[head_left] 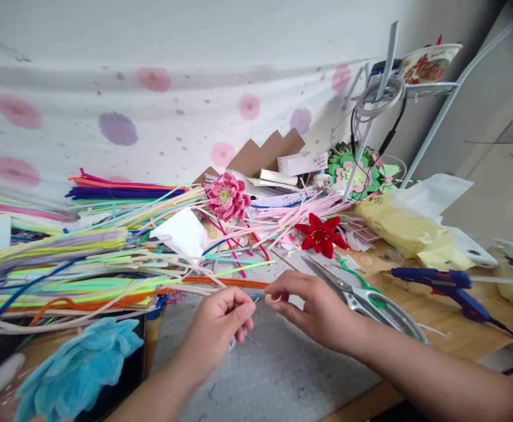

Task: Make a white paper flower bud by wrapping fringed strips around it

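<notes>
Just above the grey cutting mat (283, 375), my two hands are close together. My left hand (219, 322) is closed in a pinch; a thin tip shows at its fingertips, too small to name. Between the thumb and fingers of my right hand (311, 305) is a small cream-coloured curled piece (273, 299), partly hidden. Large scissors (353, 296) lie beyond and beside my right wrist. A red pipe-cleaner flower (321, 235) and a pink one (229, 197) are behind the hands. At lower left stands a big blue fuzzy flower (81, 369).
Bundles of coloured pipe cleaners (63, 246) cover the left side, with a white paper piece (181, 234) on top. On the right are a blue glue gun (445, 287) with its cord, a yellow package (406, 228) and a metal rack (436, 88) holding a paper bowl (432, 63).
</notes>
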Available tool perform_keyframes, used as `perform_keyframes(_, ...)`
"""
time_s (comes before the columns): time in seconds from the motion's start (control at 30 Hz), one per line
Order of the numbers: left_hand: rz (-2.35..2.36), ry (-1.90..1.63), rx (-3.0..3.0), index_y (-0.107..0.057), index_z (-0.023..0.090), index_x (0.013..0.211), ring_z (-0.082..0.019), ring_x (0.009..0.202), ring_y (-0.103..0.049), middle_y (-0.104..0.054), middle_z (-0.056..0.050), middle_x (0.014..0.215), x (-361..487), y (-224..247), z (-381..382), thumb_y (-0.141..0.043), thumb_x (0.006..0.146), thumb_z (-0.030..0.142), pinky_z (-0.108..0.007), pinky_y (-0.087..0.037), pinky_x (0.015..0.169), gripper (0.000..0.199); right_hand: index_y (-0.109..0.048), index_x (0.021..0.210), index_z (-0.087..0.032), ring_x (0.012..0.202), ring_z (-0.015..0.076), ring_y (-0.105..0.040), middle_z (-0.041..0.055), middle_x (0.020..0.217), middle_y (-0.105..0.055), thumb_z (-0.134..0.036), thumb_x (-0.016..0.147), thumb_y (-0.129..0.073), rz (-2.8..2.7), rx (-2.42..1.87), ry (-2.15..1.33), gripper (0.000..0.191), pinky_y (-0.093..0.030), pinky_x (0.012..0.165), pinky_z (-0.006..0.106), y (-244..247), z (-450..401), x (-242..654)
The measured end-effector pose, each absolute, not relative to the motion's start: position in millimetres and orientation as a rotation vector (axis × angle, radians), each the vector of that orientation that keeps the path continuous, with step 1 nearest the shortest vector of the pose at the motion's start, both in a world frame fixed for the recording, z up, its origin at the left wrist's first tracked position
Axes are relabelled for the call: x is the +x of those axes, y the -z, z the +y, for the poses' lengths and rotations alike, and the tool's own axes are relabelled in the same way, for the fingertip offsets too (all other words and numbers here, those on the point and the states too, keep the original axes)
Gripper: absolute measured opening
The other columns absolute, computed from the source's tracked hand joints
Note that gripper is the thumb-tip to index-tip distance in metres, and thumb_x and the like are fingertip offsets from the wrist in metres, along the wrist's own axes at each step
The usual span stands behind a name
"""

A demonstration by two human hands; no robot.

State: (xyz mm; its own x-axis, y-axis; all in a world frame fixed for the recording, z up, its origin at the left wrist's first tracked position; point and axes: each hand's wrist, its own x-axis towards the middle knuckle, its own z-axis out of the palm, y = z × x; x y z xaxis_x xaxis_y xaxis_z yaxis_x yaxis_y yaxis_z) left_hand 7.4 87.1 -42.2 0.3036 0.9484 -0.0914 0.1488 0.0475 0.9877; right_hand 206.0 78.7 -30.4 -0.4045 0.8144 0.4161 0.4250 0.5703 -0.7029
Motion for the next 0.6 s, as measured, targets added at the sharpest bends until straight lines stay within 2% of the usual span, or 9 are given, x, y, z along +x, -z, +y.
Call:
perform_keyframes(0.27, 1.031, -0.942, 1.207, -0.059, 0.015, 0.069, -0.007, 0.045, -0.049, -0.057, 0.003, 0.054, 9, 40, 86, -0.063, 0.078, 0.03, -0.019, -0.034, 0.044, 0.017, -0.067, 0.101, -0.014, 0.074, 0.0143, -0.059, 0.0059, 0.085, -0.065, -0.015, 0.083, -0.061, -1.854, -0.991, -0.719, 0.019, -0.049, 0.067, 0.026, 35, 83, 194)
perform_keyframes(0.47, 0.996, -0.932, 1.193, -0.058, 0.015, 0.068, -0.007, 0.044, -0.048, -0.057, 0.003, 0.053, 10, 38, 84, -0.062, 0.077, 0.03, -0.019, -0.034, 0.044, 0.018, -0.067, 0.099, -0.013, 0.075, 0.0153, -0.06, 0.0077, 0.088, -0.065, -0.017, 0.083, -0.06, -1.828, -0.976, -0.808, 0.018, -0.049, 0.066, 0.027, 37, 83, 187)
perform_keyframes(0.6, 0.976, -0.878, 1.23, -0.058, 0.014, 0.067, -0.007, 0.044, -0.047, -0.056, 0.003, 0.052, 11, 38, 81, -0.061, 0.077, 0.027, -0.019, -0.035, 0.044, 0.016, -0.068, 0.09, -0.013, 0.072, 0.0154, -0.058, 0.0071, 0.083, -0.064, -0.02, 0.082, -0.063, -1.835, -0.945, -0.831, 0.012, -0.048, 0.064, 0.028, 37, 83, 186)
